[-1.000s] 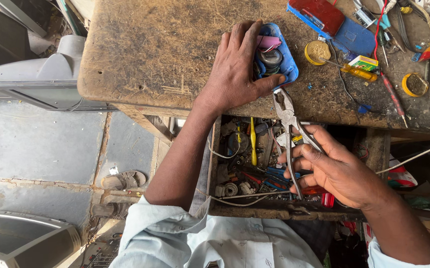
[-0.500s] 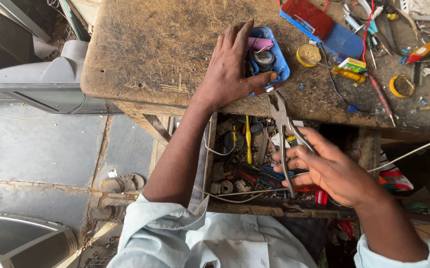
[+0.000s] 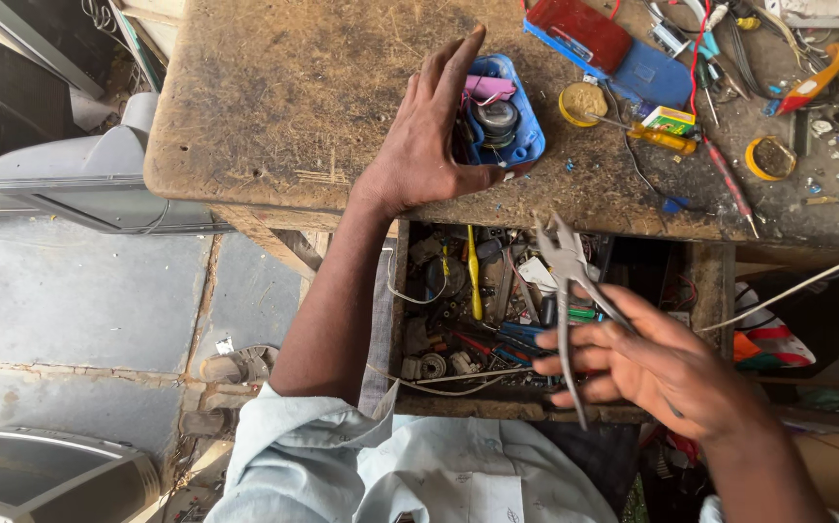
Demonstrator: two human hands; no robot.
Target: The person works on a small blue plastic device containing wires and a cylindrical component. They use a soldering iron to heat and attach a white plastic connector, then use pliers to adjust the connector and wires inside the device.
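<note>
My left hand rests on the worn wooden workbench and cups a small blue plastic casing with a round metal part and a pink piece inside. My right hand holds bare metal pliers by their handles above an open drawer. The plier jaws point toward the bench edge, just below the blue casing. The drawer is packed with screwdrivers, wires and small parts.
A red and blue open case, a round yellow tin, an orange-handled screwdriver, a red-handled tool and loose wires crowd the bench's right side. A grey appliance housing stands at left on the concrete floor.
My right hand has lifted the pliers slightly up and right over the drawer. My left hand keeps its hold on the blue casing.
</note>
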